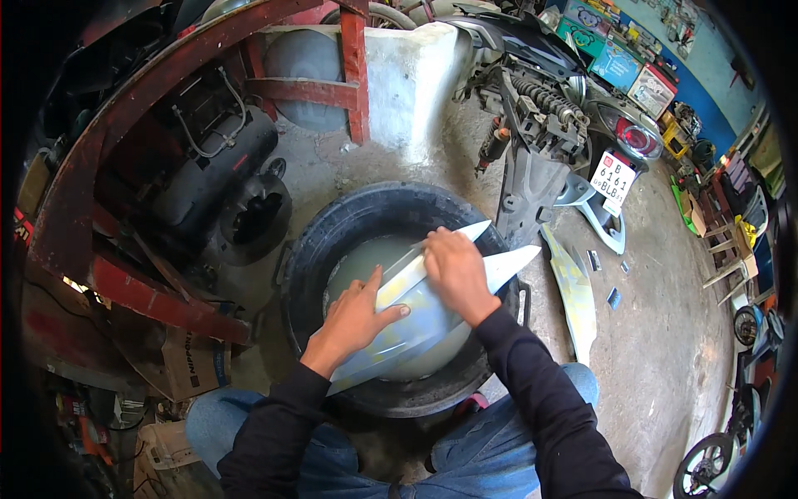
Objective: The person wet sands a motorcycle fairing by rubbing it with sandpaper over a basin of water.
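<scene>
Over one black tub [309, 249], the left hand [349, 323] rests thumb-spread on one patchy panel [416, 323]; the right hand [457, 270] curls on its far part, whether pinching anything cannot be told. On the floor [657, 358] at right lie one similar panel [573, 293] and three small pieces [613, 298].

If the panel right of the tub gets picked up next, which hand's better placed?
Right hand, probably: it's closer to that yellowish panel; the left hand is farther off. Both touch the pointed piece over the tub.
</scene>
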Demonstrator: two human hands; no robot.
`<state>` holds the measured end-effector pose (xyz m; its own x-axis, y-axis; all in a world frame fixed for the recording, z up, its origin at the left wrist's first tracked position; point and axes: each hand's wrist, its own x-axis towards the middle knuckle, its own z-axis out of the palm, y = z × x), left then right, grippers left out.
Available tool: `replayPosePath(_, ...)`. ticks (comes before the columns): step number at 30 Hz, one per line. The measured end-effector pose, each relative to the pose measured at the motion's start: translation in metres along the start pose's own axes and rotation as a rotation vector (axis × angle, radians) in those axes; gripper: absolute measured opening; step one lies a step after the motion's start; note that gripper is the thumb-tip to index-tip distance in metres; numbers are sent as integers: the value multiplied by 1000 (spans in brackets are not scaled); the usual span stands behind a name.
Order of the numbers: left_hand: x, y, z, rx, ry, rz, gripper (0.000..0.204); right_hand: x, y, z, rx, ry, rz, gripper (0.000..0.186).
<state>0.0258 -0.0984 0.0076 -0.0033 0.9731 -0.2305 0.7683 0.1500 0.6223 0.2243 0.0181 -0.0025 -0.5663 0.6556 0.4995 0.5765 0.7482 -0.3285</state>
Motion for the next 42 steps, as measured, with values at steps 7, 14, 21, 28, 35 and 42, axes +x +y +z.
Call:
replayPosePath(7,1,-3,4,14,41,24,99,-7,-2,6,5,70,-110,26)
replayPosePath(14,-2,2,0,27,15,-19,100,-14,-11,7,108,69,-221,25)
replayPosePath(21,0,-8,5,21,49,31,99,-18,-24,8,49,21,-149,25)
replayPosePath(28,-1,-2,3,21,29,12,100,-25,-25,8,-6,89,-194,25)
replayPosePath(35,-3,-3,3,11,34,7,101,-27,-20,12,17,102,-154,26)
replayPosePath(42,-3,-2,3,15,31,-19,102,-24,-20,10,8,145,-199,24)
